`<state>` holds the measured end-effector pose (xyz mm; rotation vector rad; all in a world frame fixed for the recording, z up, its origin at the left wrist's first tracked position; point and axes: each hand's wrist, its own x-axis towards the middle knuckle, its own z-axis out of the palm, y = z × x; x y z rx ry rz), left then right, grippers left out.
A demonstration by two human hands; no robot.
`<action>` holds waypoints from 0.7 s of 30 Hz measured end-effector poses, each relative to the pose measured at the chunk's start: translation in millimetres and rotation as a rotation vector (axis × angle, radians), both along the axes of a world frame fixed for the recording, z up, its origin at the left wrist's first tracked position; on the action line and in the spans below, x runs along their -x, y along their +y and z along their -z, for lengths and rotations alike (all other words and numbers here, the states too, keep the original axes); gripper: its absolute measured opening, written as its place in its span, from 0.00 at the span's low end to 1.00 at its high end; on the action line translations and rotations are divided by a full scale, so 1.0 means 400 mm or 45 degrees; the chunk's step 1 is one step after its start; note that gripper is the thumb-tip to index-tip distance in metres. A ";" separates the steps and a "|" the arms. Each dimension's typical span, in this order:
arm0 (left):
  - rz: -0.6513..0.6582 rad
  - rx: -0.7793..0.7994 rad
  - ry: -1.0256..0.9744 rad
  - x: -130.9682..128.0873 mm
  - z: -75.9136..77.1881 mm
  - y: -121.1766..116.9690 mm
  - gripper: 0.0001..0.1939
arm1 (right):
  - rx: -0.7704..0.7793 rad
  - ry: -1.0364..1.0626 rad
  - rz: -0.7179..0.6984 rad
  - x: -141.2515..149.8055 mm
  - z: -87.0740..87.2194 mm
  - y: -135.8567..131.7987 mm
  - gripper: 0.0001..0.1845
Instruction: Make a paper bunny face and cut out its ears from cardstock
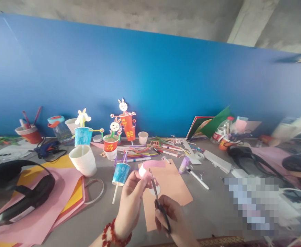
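Observation:
My left hand [133,195], with a red bead bracelet at the wrist, pinches a curled strip of pink and white paper [154,164]. My right hand [172,214] grips a pair of scissors [155,188] by the dark handles. The blades point away from me and up, close beside the paper and the left fingertips; whether they touch the paper I cannot tell. Under the hands lies a peach-coloured sheet [177,183], with a white paper disc [155,190] partly hidden behind the scissors. A small blue painted paper cup [121,174] on a white stick lies left of my left hand.
Paper-cup figures stand behind, including a red one [127,125] and a blue one [83,136]. A stack of white cups [82,159], a headset [24,192] and coloured sheets [60,192] lie left. Right are a glue stick [184,165], a white marker [199,180] and cables.

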<state>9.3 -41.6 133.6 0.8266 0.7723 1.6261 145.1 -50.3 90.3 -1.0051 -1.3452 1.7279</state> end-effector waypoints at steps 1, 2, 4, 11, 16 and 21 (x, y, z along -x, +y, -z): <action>-0.003 -0.003 0.001 0.000 0.000 0.001 0.12 | 0.001 -0.003 0.001 0.000 0.002 0.000 0.33; -0.008 -0.002 0.000 0.001 0.000 0.002 0.12 | -0.002 0.002 0.000 0.000 0.006 0.001 0.33; -0.011 0.007 -0.004 0.002 0.001 0.003 0.12 | -0.005 0.013 0.000 -0.001 0.012 0.002 0.33; 0.048 0.044 0.017 0.010 -0.005 0.007 0.12 | -0.037 0.026 -0.009 -0.009 0.027 0.004 0.32; 0.050 0.058 0.033 0.005 -0.005 0.005 0.12 | -0.074 0.077 -0.061 -0.020 0.040 0.010 0.29; 0.065 0.066 0.014 0.002 -0.004 0.001 0.11 | -0.094 0.069 -0.052 -0.024 0.045 0.011 0.27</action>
